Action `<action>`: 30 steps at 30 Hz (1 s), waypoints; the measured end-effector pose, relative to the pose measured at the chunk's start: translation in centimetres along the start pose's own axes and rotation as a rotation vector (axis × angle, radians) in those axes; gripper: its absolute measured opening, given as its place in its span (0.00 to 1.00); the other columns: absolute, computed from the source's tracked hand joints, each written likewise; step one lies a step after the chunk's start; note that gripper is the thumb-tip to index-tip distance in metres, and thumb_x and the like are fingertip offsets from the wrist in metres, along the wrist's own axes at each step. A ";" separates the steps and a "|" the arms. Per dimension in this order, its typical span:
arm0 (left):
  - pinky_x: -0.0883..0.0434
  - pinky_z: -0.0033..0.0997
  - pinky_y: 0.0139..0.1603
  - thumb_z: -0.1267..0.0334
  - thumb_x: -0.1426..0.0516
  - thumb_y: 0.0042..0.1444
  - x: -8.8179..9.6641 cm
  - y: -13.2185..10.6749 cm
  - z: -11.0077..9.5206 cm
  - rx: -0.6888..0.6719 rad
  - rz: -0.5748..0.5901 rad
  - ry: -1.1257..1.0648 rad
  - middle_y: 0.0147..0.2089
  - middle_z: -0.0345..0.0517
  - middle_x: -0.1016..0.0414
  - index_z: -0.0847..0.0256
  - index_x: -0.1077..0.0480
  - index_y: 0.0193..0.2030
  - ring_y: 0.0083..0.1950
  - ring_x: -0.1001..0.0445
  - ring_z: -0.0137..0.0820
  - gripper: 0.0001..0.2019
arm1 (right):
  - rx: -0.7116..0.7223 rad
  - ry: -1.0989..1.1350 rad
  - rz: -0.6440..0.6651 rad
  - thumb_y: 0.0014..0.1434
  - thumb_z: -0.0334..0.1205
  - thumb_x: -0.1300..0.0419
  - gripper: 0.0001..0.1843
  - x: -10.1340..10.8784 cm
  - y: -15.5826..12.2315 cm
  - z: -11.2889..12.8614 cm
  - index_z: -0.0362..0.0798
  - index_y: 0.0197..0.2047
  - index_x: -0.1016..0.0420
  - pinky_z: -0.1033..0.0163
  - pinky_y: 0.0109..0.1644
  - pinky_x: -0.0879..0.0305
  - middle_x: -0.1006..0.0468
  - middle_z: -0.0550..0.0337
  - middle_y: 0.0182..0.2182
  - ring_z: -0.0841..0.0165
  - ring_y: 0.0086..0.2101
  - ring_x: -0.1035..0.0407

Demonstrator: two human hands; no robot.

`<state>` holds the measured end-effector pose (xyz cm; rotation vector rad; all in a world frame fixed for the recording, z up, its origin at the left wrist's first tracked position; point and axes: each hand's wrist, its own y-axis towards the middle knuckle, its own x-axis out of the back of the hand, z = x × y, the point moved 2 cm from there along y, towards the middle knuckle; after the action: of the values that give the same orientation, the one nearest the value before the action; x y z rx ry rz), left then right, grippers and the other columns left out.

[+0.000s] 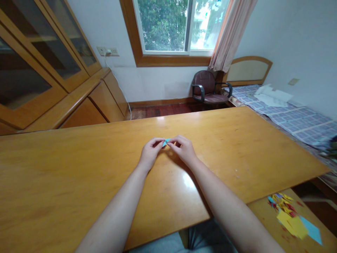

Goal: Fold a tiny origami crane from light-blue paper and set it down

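A small blue folded paper piece (166,142) is pinched between both hands over the middle of the wooden table (79,168). My left hand (151,151) grips its left side with curled fingertips. My right hand (183,149) grips its right side the same way. Both forearms reach in from the near edge. Most of the paper is hidden by the fingers.
A low surface at the lower right holds a pile of coloured paper pieces (283,205) and yellow and blue sheets (300,225). A bed (295,116) with papers lies to the right, an armchair (207,89) under the window, wooden cabinets (52,77) on the left.
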<state>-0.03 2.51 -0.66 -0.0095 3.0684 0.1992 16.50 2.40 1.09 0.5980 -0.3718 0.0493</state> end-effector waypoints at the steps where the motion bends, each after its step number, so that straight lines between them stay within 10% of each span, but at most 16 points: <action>1: 0.29 0.32 0.44 0.57 0.36 0.49 0.0 0.0 0.0 0.000 0.000 -0.003 0.36 0.44 0.23 0.62 0.23 0.37 0.37 0.26 0.31 0.11 | -0.005 -0.004 0.004 0.58 0.38 0.36 0.04 0.0 0.0 0.0 0.48 0.33 0.22 0.65 0.32 0.36 0.23 0.61 0.28 0.71 0.26 0.34; 30: 0.28 0.33 0.43 0.53 0.36 0.48 -0.5 -0.5 -1.2 0.014 0.014 0.016 0.38 0.46 0.22 0.62 0.24 0.40 0.37 0.26 0.32 0.16 | -0.040 -0.058 -0.034 0.58 0.36 0.38 0.04 0.3 0.1 0.2 0.49 0.33 0.22 0.65 0.32 0.36 0.24 0.61 0.29 0.71 0.26 0.34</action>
<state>0.42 1.91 0.51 0.0110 3.0869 0.1791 16.73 2.38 1.41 0.5668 -0.4180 -0.0083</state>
